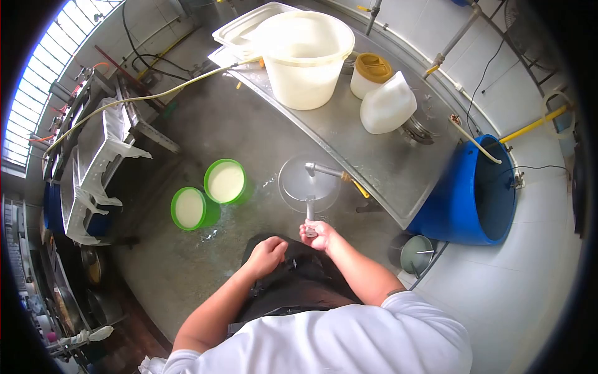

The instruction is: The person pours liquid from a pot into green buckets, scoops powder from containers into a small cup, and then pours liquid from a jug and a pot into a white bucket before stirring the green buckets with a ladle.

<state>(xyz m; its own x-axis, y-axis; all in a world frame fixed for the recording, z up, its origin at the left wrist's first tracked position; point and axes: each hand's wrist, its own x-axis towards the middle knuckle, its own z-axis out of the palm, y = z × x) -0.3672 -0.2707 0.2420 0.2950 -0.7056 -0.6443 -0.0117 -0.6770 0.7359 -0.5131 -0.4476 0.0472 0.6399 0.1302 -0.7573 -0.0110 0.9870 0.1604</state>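
My right hand (317,235) is closed around the flat metal handle (310,210) of a dipper. The dipper's bowl is hard to make out against the round, pale container (335,192) below it. Over that container juts a metal tap (325,170) with a yellow lever (360,189). My left hand (268,254) is curled into a loose fist in front of my dark apron (293,283), with nothing visible in it. To the left, two green buckets (243,193) filled with a whitish liquid stand side by side on the wet floor.
A steel table (324,124) carries a big white tub (302,75), a brown-lidded container (372,71) and a white jug (387,105). At right leans a blue barrel (436,206) near a small bucket (416,255). A hose (149,95) crosses at upper left.
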